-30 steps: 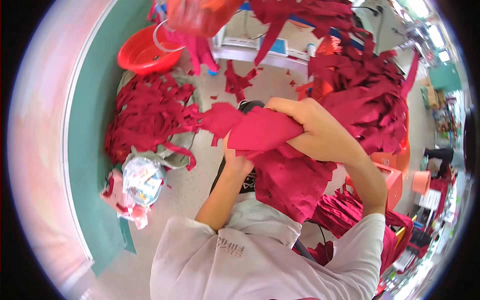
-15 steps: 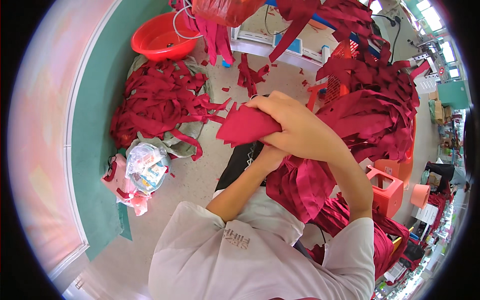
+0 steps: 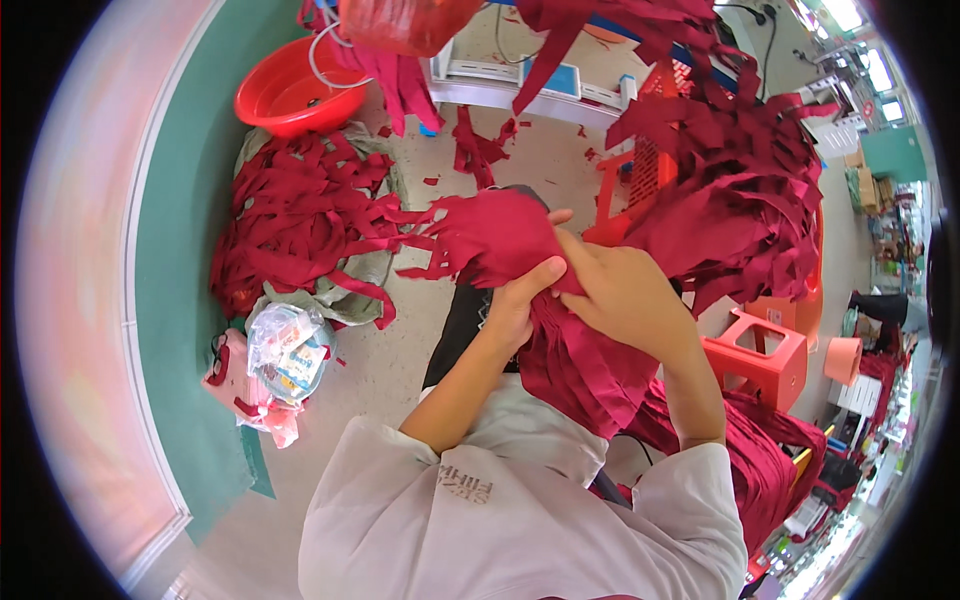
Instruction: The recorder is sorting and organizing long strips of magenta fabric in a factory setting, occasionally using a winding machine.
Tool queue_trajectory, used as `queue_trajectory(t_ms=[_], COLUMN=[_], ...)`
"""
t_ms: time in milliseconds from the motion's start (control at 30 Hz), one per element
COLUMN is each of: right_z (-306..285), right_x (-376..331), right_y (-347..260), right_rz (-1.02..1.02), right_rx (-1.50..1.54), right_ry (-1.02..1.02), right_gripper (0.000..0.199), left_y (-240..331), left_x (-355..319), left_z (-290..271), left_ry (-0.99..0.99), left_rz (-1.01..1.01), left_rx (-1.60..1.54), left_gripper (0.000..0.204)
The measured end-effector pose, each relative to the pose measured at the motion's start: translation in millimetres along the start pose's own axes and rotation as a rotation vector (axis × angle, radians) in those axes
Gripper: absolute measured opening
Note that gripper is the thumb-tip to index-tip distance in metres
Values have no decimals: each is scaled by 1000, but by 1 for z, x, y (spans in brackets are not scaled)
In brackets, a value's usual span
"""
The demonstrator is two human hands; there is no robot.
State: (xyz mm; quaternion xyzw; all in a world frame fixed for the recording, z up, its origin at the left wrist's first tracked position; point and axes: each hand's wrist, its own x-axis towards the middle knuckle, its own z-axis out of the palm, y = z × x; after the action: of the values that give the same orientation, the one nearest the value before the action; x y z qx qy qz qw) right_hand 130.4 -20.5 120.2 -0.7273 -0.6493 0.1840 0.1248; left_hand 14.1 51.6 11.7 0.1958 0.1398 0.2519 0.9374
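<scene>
A bundle of dark red fabric strips (image 3: 500, 235) lies across my hands, its ragged, notched ends fanned out to the left. My left hand (image 3: 518, 305) grips it from below, thumb pressed on the top layer and the other fingers mostly hidden under the cloth. Against its right side, my right hand (image 3: 625, 290) is closed on the same bundle, with fingertips beside the left thumb. Below my hands, the long tails of the strips (image 3: 590, 380) hang over my lap.
A heap of red fabric strips (image 3: 300, 210) lies on a sack at left, by a red basin (image 3: 290, 95) and plastic bags (image 3: 290, 340). More strips (image 3: 745, 220) pile over a red crate (image 3: 650, 165) at right. A red stool (image 3: 765, 365) stands near my right arm.
The folded bundle end has opened into a wider fan. My right hand has drawn back to the right and down; my left has come up with its thumb over the cloth.
</scene>
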Motion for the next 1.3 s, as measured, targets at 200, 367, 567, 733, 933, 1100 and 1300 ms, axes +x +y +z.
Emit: queue_trajectory(t_ms=[200, 367, 567, 733, 933, 1100, 1300], right_z=[13, 3, 42, 27, -1, -40, -155], right_x=[-3, -22, -43, -41, -22, -30, -70], right_y=[-1, 13, 89, 135, 143, 145, 189], right_rz=[18, 105, 139, 97, 215, 198, 250], right_rx=[-7, 75, -293, -427, -559, -763, -991], right_ry=[93, 86, 377, 893, 974, 1081, 1142], right_gripper=[84, 87, 55, 33, 38, 29, 26], left_y=[0, 9, 33, 57, 72, 92, 130], left_x=[6, 19, 19, 11, 2, -3, -13], left_z=[7, -5, 13, 25, 38, 49, 44], left_ry=[161, -174, -134, -270, -296, -299, -270], left_rz=[-21, 27, 113, 143, 110, 95, 185], left_rx=[-105, -442, -485, -554, -583, -583, -562], left_gripper=[41, 43, 30, 25, 30, 30, 24])
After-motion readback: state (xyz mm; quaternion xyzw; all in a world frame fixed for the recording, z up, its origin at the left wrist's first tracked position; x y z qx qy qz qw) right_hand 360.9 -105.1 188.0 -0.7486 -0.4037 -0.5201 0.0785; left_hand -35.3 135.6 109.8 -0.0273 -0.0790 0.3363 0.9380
